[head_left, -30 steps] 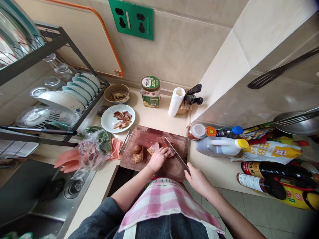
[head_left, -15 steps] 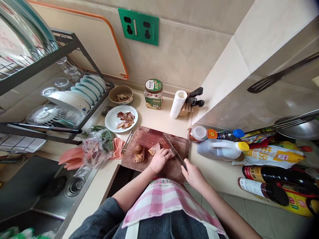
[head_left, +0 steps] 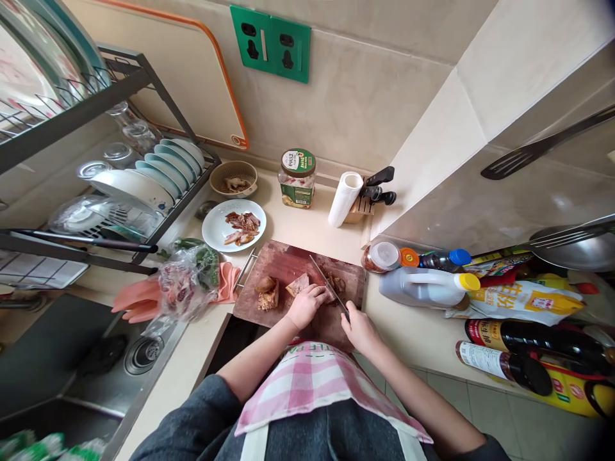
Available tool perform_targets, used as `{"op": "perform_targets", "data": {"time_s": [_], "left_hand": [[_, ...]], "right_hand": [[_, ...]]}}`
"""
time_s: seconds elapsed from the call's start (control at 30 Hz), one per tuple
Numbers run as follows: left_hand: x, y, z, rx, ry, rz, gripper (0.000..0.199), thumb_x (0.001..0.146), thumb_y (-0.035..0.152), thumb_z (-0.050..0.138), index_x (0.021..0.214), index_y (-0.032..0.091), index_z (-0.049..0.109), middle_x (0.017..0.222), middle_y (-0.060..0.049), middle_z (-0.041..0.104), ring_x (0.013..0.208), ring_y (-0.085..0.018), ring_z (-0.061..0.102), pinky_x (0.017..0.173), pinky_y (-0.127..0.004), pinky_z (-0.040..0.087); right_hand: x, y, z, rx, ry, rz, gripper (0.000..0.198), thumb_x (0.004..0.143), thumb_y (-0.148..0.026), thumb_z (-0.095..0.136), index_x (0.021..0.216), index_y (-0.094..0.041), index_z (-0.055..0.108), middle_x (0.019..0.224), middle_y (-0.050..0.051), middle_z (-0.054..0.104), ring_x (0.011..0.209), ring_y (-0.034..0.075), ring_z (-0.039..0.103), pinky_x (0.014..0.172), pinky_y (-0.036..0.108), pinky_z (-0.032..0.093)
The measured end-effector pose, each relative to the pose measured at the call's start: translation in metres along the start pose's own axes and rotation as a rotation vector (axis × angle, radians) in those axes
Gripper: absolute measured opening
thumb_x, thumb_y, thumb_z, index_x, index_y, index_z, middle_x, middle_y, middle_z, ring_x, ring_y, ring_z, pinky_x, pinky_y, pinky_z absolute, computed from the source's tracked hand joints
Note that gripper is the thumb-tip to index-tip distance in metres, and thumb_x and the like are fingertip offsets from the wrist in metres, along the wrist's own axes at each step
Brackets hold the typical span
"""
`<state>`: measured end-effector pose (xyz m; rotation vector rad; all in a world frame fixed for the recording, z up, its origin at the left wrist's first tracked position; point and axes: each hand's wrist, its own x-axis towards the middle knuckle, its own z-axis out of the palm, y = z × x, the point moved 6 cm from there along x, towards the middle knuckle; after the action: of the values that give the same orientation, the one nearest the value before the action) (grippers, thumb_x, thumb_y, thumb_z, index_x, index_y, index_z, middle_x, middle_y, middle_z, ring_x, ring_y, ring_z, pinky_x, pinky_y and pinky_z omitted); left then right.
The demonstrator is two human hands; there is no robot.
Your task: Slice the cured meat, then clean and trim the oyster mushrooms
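A brown wooden cutting board (head_left: 254,301) lies at the counter's front edge. My left hand (head_left: 308,307) is closed over a piece of cooked meat (head_left: 298,283), pressing it to the board. In my right hand (head_left: 358,325) is the handle of a kitchen knife (head_left: 328,283); its blade slants up and left, close beside my left fingertips. Cut slices (head_left: 337,282) lie right of the blade, partly hidden by it. Another chunk of meat (head_left: 267,294) rests on the board's left side. Behind the board, a white plate (head_left: 215,225) holds sliced meat.
Left of the board are pink gloves (head_left: 139,298), a plastic bag (head_left: 185,288), a sink (head_left: 103,378) and a dish rack (head_left: 166,96). A strainer bowl (head_left: 252,173), jar (head_left: 296,182), paper roll (head_left: 344,200) and knife block (head_left: 361,208) stand behind. Bottles and a jug (head_left: 413,286) crowd the right.
The knife has shifted slightly left and toward my left hand, and my right hand has moved a little left with it. My left hand stays on the meat.
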<state>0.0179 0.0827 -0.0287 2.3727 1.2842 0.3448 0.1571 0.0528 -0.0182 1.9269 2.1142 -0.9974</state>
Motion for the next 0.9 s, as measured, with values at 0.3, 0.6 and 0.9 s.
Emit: {"op": "perform_targets", "data": {"time_s": [0.3, 0.6, 0.9], "left_hand": [[-0.003, 0.004, 0.0, 0.09, -0.001, -0.015, 0.029, 0.09, 0.022, 0.04, 0.11, 0.022, 0.06, 0.112, -0.007, 0.059, 0.1, -0.019, 0.05, 0.089, -0.034, 0.047], [-0.005, -0.003, 0.009, 0.072, 0.031, 0.001, 0.031, 0.09, 0.019, 0.04, 0.114, 0.019, 0.059, 0.114, -0.007, 0.058, 0.106, -0.019, 0.048, 0.091, -0.033, 0.046], [-0.001, -0.004, 0.007, -0.011, 0.069, 0.043, 0.027, 0.089, 0.019, 0.043, 0.108, 0.019, 0.062, 0.109, -0.008, 0.058, 0.106, -0.018, 0.048, 0.091, -0.032, 0.046]], "right_hand": [[-0.032, 0.016, -0.031, 0.037, -0.06, -0.048, 0.01, 0.088, -0.025, 0.037, 0.09, -0.021, 0.045, 0.063, -0.001, 0.056, 0.054, 0.012, 0.052, 0.05, 0.022, 0.021], [-0.015, 0.009, -0.011, -0.074, -0.091, 0.02, 0.011, 0.09, -0.025, 0.037, 0.094, -0.019, 0.046, 0.072, 0.004, 0.063, 0.062, 0.014, 0.058, 0.051, 0.023, 0.021], [-0.006, 0.007, -0.019, 0.056, -0.027, -0.045, 0.009, 0.088, -0.025, 0.038, 0.09, -0.02, 0.045, 0.065, 0.0, 0.058, 0.058, 0.013, 0.053, 0.051, 0.022, 0.023]]}}
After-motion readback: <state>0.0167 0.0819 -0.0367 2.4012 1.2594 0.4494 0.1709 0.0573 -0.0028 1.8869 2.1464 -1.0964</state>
